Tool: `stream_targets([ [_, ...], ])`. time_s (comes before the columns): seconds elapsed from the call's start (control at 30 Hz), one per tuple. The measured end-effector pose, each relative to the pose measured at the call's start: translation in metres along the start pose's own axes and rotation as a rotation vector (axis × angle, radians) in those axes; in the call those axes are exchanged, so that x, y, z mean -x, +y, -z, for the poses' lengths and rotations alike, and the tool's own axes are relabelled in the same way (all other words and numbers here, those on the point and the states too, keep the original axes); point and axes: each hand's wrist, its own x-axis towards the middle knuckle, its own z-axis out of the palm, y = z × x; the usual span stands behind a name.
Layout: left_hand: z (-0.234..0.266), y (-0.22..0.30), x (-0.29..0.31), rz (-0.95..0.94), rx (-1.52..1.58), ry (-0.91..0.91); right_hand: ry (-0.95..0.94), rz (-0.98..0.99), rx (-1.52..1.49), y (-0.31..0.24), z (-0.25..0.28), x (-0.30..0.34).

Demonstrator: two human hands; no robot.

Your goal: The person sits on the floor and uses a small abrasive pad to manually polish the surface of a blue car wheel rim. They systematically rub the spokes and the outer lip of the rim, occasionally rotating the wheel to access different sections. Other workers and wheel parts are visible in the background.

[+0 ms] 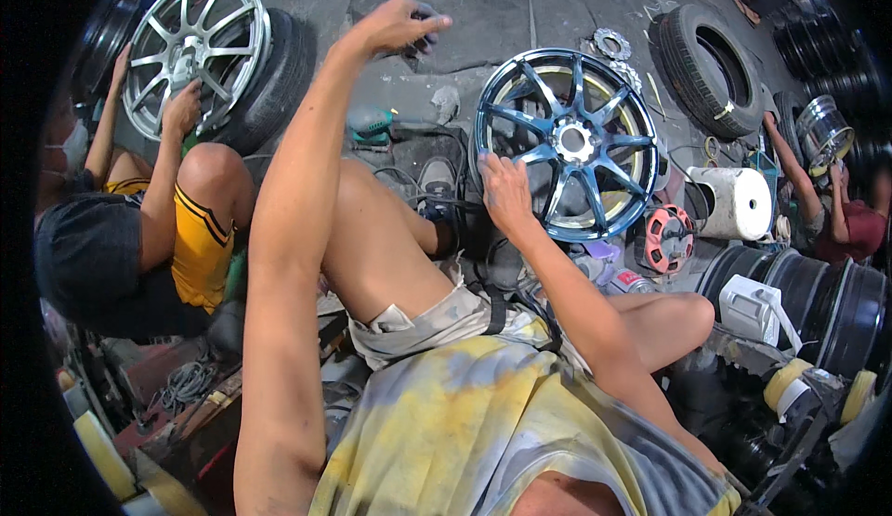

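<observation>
A blue wheel rim (548, 152) with glossy spokes and a bare silver hub stands tilted in front of me, right of the middle. My right hand (506, 191) is closed over its left edge, fingers against the outer lip. My left hand (401, 28) is raised far forward at the end of an outstretched arm, above the dark floor and apart from the rim. Its fingers are curled in and look darkened at the tips; whether something small is between them cannot be made out.
A tire (711, 70) lies at the far right, near a white cylindrical container (734, 202) and a red-and-black reel (667, 237). A green power tool (370, 128) lies by my foot. To the left a co-worker handles a silver wheel rim (200, 47); another person sits at the far right.
</observation>
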Motion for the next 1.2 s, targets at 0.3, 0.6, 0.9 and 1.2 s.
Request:
stream_targets([
  [0.3, 0.298, -0.024, 0.011, 0.084, -0.655, 0.730, -0.009, 0.032, 0.001, -0.008, 0.013, 0.032],
  [0.6, 0.288, -0.048, 0.054, 0.262, -0.887, 0.631, 0.045, 0.024, -0.010, -0.006, 0.013, 0.047],
  [0.9, 0.279, -0.058, 0.067, 0.289, -0.933, 0.594, 0.003, 0.035, -0.024, -0.003, 0.014, 0.038],
  [1.2, 0.278, -0.060, 0.075, 0.277, -0.966, 0.582, 0.050, -0.042, -0.089, -0.008, 0.008, 0.029],
])
